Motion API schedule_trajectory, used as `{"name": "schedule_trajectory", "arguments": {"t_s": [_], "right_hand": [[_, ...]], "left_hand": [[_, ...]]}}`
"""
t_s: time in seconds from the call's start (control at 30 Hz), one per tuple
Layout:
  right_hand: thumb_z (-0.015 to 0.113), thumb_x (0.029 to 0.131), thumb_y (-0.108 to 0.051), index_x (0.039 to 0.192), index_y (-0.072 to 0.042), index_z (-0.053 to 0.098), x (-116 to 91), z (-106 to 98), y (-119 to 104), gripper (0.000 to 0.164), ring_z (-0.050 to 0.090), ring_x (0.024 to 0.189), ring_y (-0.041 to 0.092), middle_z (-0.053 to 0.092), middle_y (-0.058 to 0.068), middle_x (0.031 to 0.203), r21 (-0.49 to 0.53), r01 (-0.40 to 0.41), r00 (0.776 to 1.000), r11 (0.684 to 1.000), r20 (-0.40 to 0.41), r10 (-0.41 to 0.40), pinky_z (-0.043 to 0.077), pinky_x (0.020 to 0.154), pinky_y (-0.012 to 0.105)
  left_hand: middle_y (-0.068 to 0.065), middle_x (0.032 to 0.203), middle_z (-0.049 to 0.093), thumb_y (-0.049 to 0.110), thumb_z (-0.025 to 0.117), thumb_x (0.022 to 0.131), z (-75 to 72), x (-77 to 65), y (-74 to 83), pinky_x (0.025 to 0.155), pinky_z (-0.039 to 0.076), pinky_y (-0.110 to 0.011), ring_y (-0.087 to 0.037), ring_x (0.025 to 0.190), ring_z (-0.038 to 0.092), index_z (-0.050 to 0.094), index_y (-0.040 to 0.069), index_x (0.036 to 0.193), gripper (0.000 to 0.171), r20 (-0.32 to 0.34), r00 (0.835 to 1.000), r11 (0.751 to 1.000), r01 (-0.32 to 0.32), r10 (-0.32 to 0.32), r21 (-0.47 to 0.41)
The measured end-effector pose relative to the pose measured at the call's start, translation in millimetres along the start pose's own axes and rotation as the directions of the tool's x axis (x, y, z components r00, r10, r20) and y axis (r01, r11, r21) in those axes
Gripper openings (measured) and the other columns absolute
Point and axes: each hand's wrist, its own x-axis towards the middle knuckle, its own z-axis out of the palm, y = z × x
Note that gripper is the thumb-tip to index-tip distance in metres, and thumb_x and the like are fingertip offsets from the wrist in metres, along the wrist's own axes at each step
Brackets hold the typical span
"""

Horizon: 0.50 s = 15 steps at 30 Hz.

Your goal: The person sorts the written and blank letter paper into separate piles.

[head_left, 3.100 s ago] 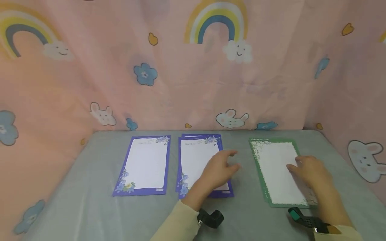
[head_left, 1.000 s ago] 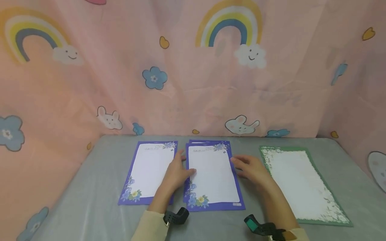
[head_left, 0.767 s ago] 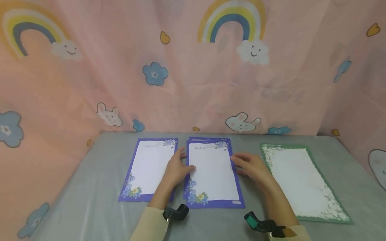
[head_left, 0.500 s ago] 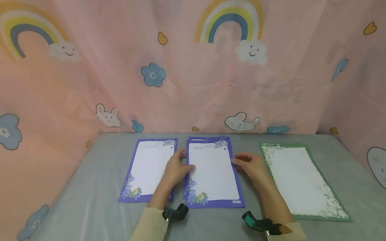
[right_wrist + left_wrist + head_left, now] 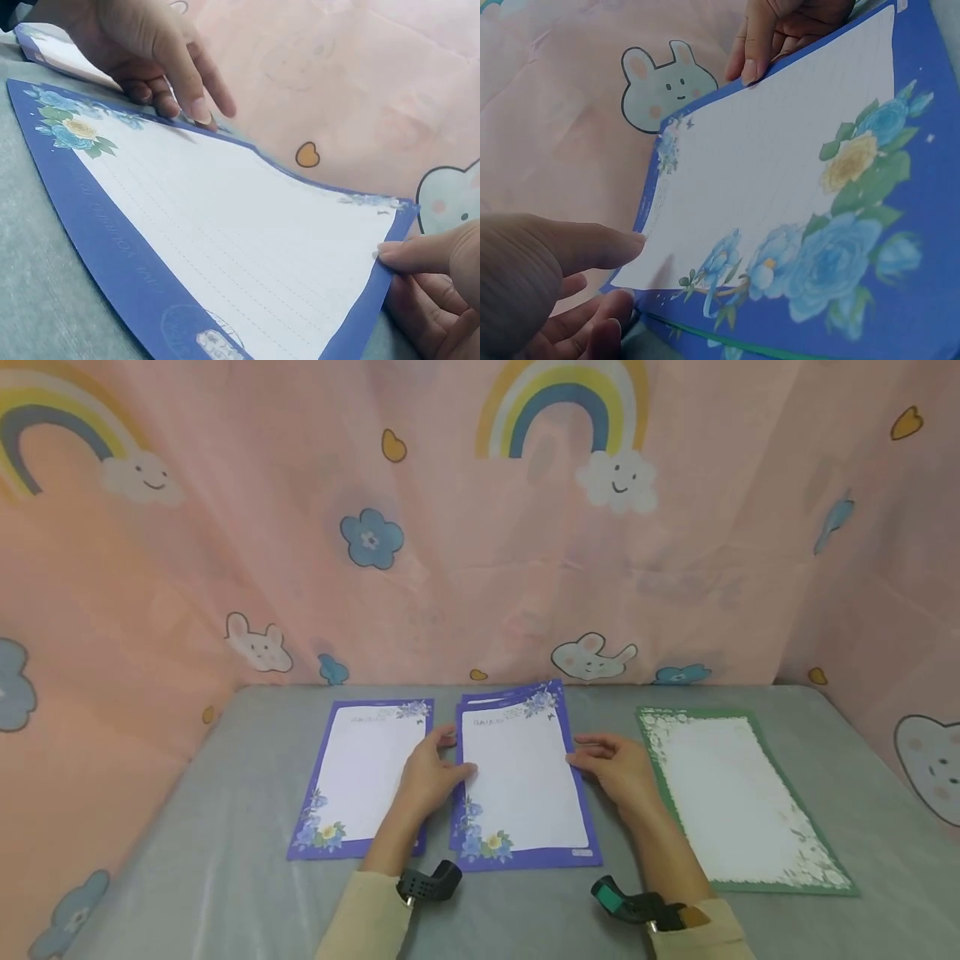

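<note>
Both hands hold the top writing sheet (image 5: 521, 785) of the middle pile, white with a purple border and blue flowers. My left hand (image 5: 427, 777) pinches its left edge; in the left wrist view the thumb lies on the paper (image 5: 742, 165) with fingers below. My right hand (image 5: 622, 772) pinches the right edge, its thumb on top in the right wrist view, where the paper (image 5: 247, 202) bows. The far right corner is lifted. Beneath it, slightly offset, shows the purple edge of another sheet (image 5: 453, 831).
A matching purple-bordered sheet (image 5: 367, 777) lies to the left, partly under my left forearm. On the right lies a green-bordered sheet (image 5: 735, 802). The grey tabletop (image 5: 195, 827) meets a pink patterned curtain (image 5: 450, 610) at the back.
My hands have moved left, from over the middle pile and the green-bordered sheet to both edges of the top middle sheet. In the last half second its far right corner has risen.
</note>
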Motion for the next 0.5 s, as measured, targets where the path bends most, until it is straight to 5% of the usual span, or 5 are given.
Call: {"name": "schedule_trajectory", "arguments": {"t_s": [0.5], "right_hand": [[0.069,0.096,-0.016,0.125,-0.006,0.069,1.9,2.9,5.0,0.031,0.069,0.103,0.022,0.073,0.018,0.118,-0.078,0.053,0.998,0.996,-0.016,-0.054,0.057,0.079,0.021]], "left_hand": [[-0.011,0.134,0.065,0.018,0.080,0.083,2.3,1.4,-5.6,0.071,0.050,-0.028,-0.014,0.077,0.061,0.056,0.008,0.141,0.064,-0.029,0.998,0.996,-0.052,0.054,0.078]]}}
